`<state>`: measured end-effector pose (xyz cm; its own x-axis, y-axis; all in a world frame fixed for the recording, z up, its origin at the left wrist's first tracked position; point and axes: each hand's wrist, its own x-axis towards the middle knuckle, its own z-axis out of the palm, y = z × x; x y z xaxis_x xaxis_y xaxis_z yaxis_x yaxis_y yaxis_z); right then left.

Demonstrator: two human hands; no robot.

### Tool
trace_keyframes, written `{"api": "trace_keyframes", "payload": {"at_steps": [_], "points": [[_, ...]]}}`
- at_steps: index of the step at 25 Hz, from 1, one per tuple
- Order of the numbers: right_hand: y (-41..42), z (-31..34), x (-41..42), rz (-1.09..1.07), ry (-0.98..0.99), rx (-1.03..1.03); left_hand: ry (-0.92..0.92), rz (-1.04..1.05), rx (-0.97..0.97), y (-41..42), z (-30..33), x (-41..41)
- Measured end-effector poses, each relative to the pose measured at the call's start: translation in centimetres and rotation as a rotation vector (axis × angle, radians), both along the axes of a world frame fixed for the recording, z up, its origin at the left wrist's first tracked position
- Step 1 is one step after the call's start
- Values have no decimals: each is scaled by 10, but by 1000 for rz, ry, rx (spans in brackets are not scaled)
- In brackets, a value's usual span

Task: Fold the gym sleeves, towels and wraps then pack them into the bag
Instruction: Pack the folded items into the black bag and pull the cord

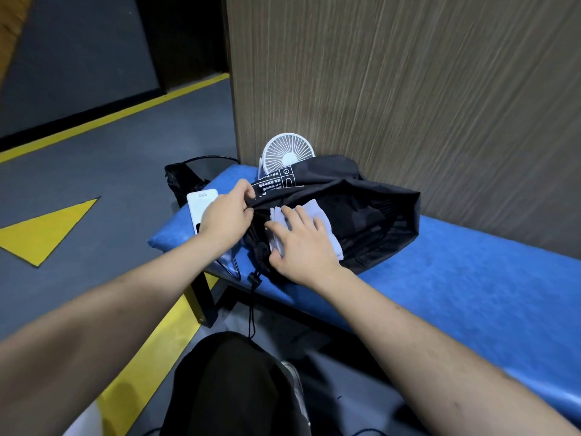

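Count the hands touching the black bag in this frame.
2. The left hand pinches the rim of the black bag at its opening; the right hand presses a folded white cloth inside. Other items inside may be hidden.

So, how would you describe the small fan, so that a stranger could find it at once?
Look at the blue padded bench against the wood-grain wall. At its far end lies a black drawstring bag, and the fan stands upright just behind it, against the wall. It is the only round white thing with a radial grille; the white item beside it is flat and rectangular.
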<state>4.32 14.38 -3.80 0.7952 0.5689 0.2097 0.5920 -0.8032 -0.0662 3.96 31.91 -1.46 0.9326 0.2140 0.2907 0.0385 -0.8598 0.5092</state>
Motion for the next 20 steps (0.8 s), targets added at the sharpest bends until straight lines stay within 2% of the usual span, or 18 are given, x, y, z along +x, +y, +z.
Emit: {"api": "trace_keyframes", "payload": {"at_steps": [6,11,13,15,17,20], "points": [[-9,3,1,-17,96,68,-99,9,88,13,15,-11],[-6,12,5,-29,188,5,-37,112,67,26,10,-16],[-4,9,5,-15,194,-3,-127,-2,167,17,1,-22],[-2,5,4,4,179,19,-228,-225,341,5,-5,-26],[-1,2,3,17,160,46,-182,-349,464,-5,-8,-25],[-8,-4,4,60,157,51,-42,-351,482,-6,-5,-20]]}}
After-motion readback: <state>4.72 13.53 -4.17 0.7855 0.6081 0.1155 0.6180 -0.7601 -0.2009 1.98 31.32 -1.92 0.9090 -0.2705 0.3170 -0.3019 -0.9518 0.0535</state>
